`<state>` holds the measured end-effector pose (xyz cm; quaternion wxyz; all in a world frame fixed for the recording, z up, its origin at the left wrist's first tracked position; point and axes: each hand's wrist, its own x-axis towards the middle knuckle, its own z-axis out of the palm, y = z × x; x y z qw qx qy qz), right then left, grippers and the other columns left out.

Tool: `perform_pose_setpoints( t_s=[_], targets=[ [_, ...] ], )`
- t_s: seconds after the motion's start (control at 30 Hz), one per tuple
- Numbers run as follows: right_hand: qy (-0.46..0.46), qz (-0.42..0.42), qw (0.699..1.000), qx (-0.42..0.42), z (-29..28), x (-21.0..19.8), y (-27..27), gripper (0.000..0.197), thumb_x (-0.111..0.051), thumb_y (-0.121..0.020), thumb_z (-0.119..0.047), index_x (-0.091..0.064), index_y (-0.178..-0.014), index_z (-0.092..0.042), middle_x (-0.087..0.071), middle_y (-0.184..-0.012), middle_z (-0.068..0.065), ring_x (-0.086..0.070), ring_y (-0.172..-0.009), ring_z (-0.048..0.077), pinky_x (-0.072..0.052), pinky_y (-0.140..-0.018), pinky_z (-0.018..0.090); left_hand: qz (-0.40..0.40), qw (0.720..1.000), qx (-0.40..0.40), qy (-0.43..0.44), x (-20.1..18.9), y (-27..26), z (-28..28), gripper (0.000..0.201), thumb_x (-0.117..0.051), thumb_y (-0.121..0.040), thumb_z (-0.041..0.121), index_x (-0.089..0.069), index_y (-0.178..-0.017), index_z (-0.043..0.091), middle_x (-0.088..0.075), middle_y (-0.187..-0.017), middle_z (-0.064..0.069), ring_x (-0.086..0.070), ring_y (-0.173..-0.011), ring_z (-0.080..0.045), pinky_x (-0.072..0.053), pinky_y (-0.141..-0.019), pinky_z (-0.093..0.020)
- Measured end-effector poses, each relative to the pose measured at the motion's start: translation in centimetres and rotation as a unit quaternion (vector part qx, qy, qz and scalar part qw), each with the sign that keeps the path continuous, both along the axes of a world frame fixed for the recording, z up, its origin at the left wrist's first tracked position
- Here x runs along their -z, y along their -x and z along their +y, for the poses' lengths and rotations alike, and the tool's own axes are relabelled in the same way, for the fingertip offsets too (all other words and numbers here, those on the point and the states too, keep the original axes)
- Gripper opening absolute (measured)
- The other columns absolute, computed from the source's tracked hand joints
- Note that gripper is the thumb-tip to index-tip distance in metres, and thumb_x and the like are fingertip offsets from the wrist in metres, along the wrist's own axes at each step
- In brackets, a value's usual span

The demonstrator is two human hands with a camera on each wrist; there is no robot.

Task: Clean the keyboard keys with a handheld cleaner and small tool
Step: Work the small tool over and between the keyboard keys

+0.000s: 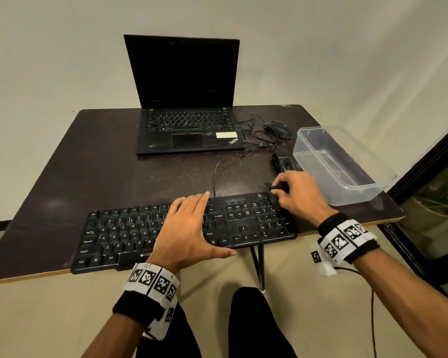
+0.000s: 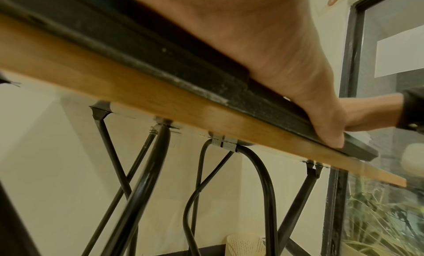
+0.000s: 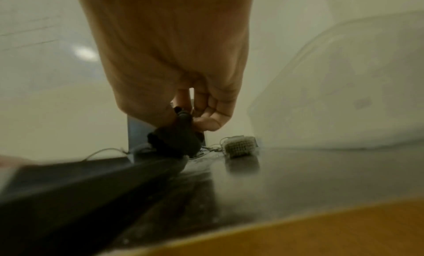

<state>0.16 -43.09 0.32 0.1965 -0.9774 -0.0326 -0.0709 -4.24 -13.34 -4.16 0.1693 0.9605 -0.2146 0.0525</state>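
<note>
A person's left hand [image 1: 189,228] lies flat, fingers straight, across the middle of a black keyboard [image 1: 130,233] at the near edge of a dark table [image 1: 88,161]. The right hand [image 1: 299,193] pinches a small black brush [image 1: 277,187] at the keyboard's far right corner — just beside a clear plastic tub [image 1: 347,164].

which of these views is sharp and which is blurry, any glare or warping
Head view: sharp, dimly lit, edges bowed by the wide lens; faint sheen on the table, keyboard legends readable. Left wrist view: fairly crisp on the left hand and table legs, slight smear. Right wrist view: soft and motion-blurred; the right hand and its small black tool lack detail, the plastic tub is hazy.
</note>
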Motion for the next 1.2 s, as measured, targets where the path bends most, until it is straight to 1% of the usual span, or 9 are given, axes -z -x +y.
perform_pose_setpoints(
  t_s=[0.07, 0.13, 0.27, 0.4, 0.5, 0.63, 0.87, 1.03, 1.2],
  targets=[
    [-0.046, -0.001, 0.999, -0.004, 0.5, 0.1, -0.4, 0.006, -0.08, -0.094, -0.023, -0.082, -0.099, -0.021, -0.075, -0.097, -0.006, -0.065, -0.091, 0.013, -0.048, -0.086, 0.028, -0.001, 1.0, 0.001, 0.0, -0.1, 0.0, 0.0, 0.146, -0.05, -0.054, 0.108, -0.025, -0.164, 0.015, -0.038, -0.162, 0.004, -0.031, -0.15, -0.016, -0.005, -0.131, -0.035],
    [-0.059, 0.005, 0.995, -0.079, 3.0, 0.3, -0.6, 0.004, -0.079, -0.095, -0.023, -0.082, -0.098, -0.022, -0.07, -0.094, -0.011, -0.063, -0.088, 0.01, -0.047, -0.084, 0.028, -0.008, 1.0, 0.0, 0.002, 0.0, 0.0, 0.1, 0.146, -0.052, -0.054, 0.107, -0.027, -0.163, 0.014, -0.04, -0.161, 0.004, -0.033, -0.149, -0.016, -0.005, -0.13, -0.033],
    [0.003, 0.013, 0.978, -0.207, 6.5, 0.8, -1.1, 0.008, -0.074, -0.096, -0.018, -0.08, -0.103, -0.018, -0.072, -0.102, -0.001, -0.063, -0.099, 0.018, -0.044, -0.089, 0.03, -0.007, 1.0, 0.001, 0.016, 0.0, 0.2, 0.1, 0.145, -0.058, -0.054, 0.104, -0.03, -0.162, 0.011, -0.042, -0.159, 0.002, -0.033, -0.147, -0.016, -0.007, -0.129, -0.032],
    [0.02, 0.019, 0.993, -0.116, 3.1, 0.1, -1.6, 0.006, -0.074, -0.097, -0.019, -0.079, -0.101, -0.02, -0.073, -0.1, -0.002, -0.066, -0.095, 0.018, -0.054, -0.095, 0.039, 0.004, 1.0, -0.001, 0.016, -0.2, 0.2, 0.1, 0.147, -0.059, -0.054, 0.105, -0.026, -0.164, 0.013, -0.038, -0.162, 0.003, -0.03, -0.15, -0.016, -0.007, -0.131, -0.034],
    [-0.01, 0.032, 0.999, -0.027, 0.5, 0.0, -0.9, 0.007, -0.076, -0.097, -0.022, -0.08, -0.099, -0.026, -0.077, -0.099, -0.006, -0.068, -0.093, 0.014, -0.055, -0.091, 0.032, 0.007, 1.0, -0.003, 0.006, -0.4, 0.1, 0.1, 0.148, -0.057, -0.054, 0.106, -0.023, -0.165, 0.014, -0.035, -0.164, 0.005, -0.027, -0.152, -0.014, 0.0, -0.13, -0.03],
    [-0.016, 0.021, 1.0, 0.0, 1.2, -0.1, -0.1, 0.007, -0.078, -0.095, -0.02, -0.082, -0.097, -0.025, -0.073, -0.092, -0.008, -0.061, -0.086, 0.009, -0.043, -0.084, 0.023, 0.008, 1.0, -0.005, 0.008, -0.4, 0.1, 0.0, 0.148, -0.056, -0.053, 0.106, -0.022, -0.165, 0.015, -0.034, -0.164, 0.006, -0.026, -0.151, -0.014, 0.002, -0.128, -0.029],
    [0.007, 0.023, 0.994, -0.109, 5.9, 0.2, -0.3, 0.009, -0.078, -0.092, -0.017, -0.081, -0.099, -0.022, -0.073, -0.1, -0.004, -0.068, -0.1, 0.019, -0.054, -0.093, 0.033, 0.018, 1.0, -0.01, 0.013, -0.5, 0.2, 0.0, 0.147, -0.06, -0.053, 0.104, -0.024, -0.164, 0.015, -0.035, -0.164, 0.005, -0.027, -0.152, -0.013, -0.003, -0.131, -0.032],
    [-0.053, 0.034, 0.997, 0.04, 0.8, 0.1, 0.4, 0.009, -0.077, -0.094, -0.017, -0.08, -0.095, -0.026, -0.078, -0.098, -0.003, -0.071, -0.098, 0.019, -0.057, -0.094, 0.037, 0.027, 1.0, -0.008, 0.013, -0.7, 0.3, 0.0, 0.146, -0.058, -0.056, 0.104, -0.018, -0.166, 0.017, -0.028, -0.169, 0.006, -0.02, -0.156, -0.013, 0.004, -0.129, -0.03],
    [-0.108, 0.022, 0.989, 0.101, -0.2, 1.6, 5.0, 0.008, -0.078, -0.093, -0.018, -0.079, -0.091, -0.026, -0.079, -0.094, -0.004, -0.073, -0.094, 0.019, -0.058, -0.092, 0.036, 0.023, 1.0, -0.009, 0.011, -0.5, 0.2, 0.1, 0.147, -0.058, -0.055, 0.104, -0.018, -0.166, 0.017, -0.028, -0.168, 0.006, -0.02, -0.155, -0.013, 0.003, -0.13, -0.03]
  ],
)
